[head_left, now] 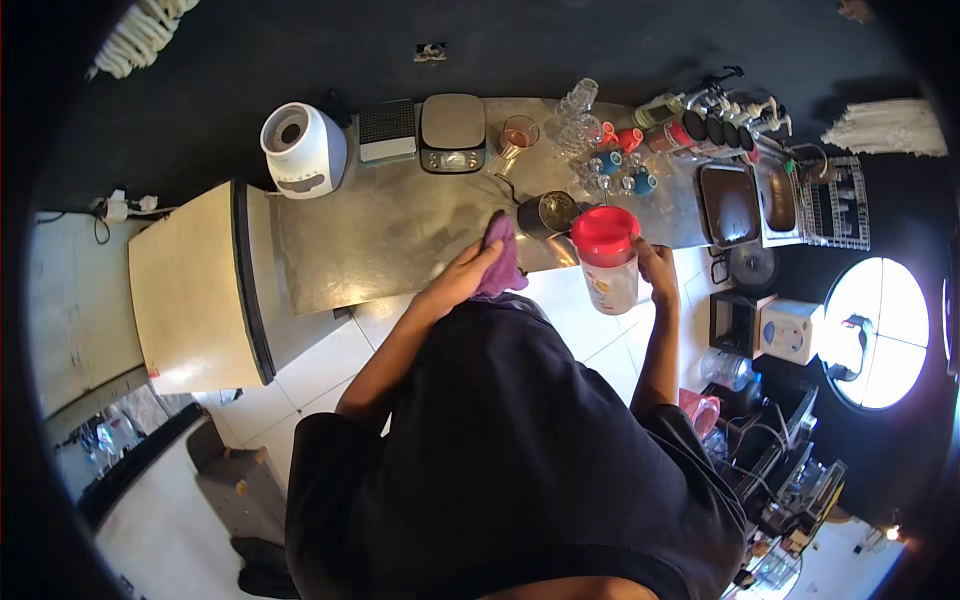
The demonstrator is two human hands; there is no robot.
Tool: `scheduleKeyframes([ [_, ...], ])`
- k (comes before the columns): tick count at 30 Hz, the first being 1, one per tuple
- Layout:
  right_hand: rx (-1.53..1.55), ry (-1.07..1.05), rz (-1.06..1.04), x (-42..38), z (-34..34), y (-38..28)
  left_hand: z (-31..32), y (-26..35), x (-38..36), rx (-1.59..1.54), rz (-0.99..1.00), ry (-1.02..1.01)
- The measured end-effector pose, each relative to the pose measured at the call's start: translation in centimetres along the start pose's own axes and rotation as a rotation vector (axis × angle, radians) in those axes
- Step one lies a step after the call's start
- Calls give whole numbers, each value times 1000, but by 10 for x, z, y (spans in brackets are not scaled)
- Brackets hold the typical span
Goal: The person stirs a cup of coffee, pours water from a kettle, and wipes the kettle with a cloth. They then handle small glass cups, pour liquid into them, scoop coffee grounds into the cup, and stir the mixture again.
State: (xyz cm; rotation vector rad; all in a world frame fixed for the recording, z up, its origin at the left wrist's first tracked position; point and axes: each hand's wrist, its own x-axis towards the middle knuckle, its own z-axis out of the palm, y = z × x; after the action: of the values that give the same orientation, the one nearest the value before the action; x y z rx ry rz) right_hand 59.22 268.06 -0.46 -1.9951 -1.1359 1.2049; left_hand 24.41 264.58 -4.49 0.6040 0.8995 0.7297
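Observation:
My left hand [465,278] is closed around a purple cloth [503,262] just over the front edge of the steel counter [350,240]. My right hand [656,268] grips the side of a clear plastic pitcher [608,288] with a red top [606,228]; a handle, if there is one, is hidden by the fingers. The pitcher is held in front of the counter's edge. Just behind it, between my two hands, a small metal pot [552,212] stands on the counter.
A white appliance [305,155], a digital scale [452,130] and a glass jug [518,135] line the back. Glasses [580,130], colored cups [628,140] and bottles [680,130] crowd the right, near a brown tray [728,205] and sink [776,195]. A fridge [190,290] stands left.

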Motion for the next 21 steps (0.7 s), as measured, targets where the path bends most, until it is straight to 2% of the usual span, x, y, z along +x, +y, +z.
scheduleKeyframes([
  [2,82,38,70,-14,-3,18,-13,2,-2,-14,-41,21],
  [4,319,-4,13,-23,-10,47,-29,1,-4,-53,8,18],
  [6,401,6,30,-37,-4,62,-34,19,-17,21,101,107],
  [8,684,-74,-63,-47,6,75,-31,39,-38,77,29,355],
  [9,824,-32,-6,-52,16,78,-34,41,-42,81,24,356],
  [11,895,-90,-3,-53,36,79,-46,46,-52,28,214,460],
  [12,962,-147,-4,-52,47,77,-53,51,-58,33,215,465],
  [14,994,-290,-46,-38,74,82,-62,67,-72,104,332,544],
  [19,833,-418,-101,-9,169,45,-73,97,-102,219,523,805],
  [21,843,-439,-128,2,205,33,-83,100,-113,183,573,785],
])
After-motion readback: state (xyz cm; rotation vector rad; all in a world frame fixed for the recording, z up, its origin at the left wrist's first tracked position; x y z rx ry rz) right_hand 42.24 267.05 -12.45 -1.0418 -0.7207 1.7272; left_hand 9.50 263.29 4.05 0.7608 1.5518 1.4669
